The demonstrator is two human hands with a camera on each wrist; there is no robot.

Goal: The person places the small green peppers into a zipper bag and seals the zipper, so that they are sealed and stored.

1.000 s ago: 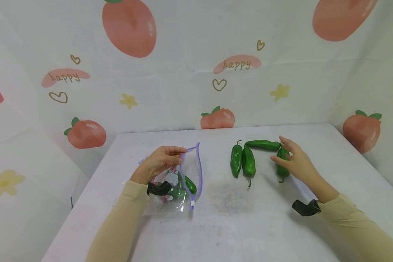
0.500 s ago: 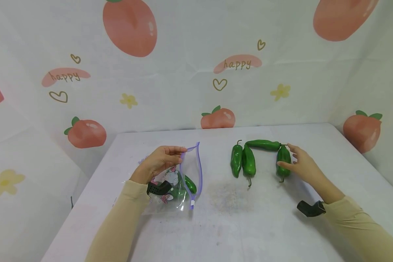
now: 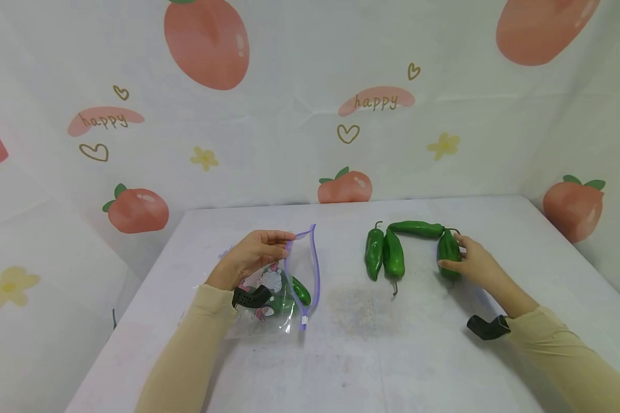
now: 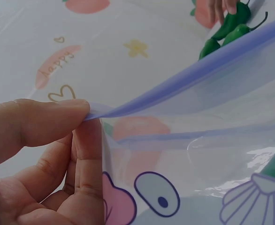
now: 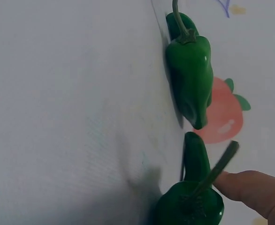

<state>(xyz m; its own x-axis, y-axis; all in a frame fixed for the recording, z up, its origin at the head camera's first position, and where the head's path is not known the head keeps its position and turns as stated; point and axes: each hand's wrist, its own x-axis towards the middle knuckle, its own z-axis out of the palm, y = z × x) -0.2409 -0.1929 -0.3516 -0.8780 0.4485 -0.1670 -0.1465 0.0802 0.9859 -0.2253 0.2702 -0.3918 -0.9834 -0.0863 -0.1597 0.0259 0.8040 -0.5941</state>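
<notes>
Brought right hand [image 3: 477, 267] in round green chili pepper [image 3: 448, 248], pinching it between thumb and curled fingers; judged grasp made. Held gaping purple-rimmed zip bag [image 3: 317, 275] pinched in left hand [image 3: 253, 255]; noted three other peppers [image 3: 394, 255] between hands.

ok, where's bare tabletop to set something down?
Free: the near table between the left sleeve and right sleeve; the strip between the bag and the loose peppers; the far right, past the right hand. Crowded: left, where the left hand pinches the bag; and around those four peppers, the right hand gripping the rightmost pepper.
</notes>
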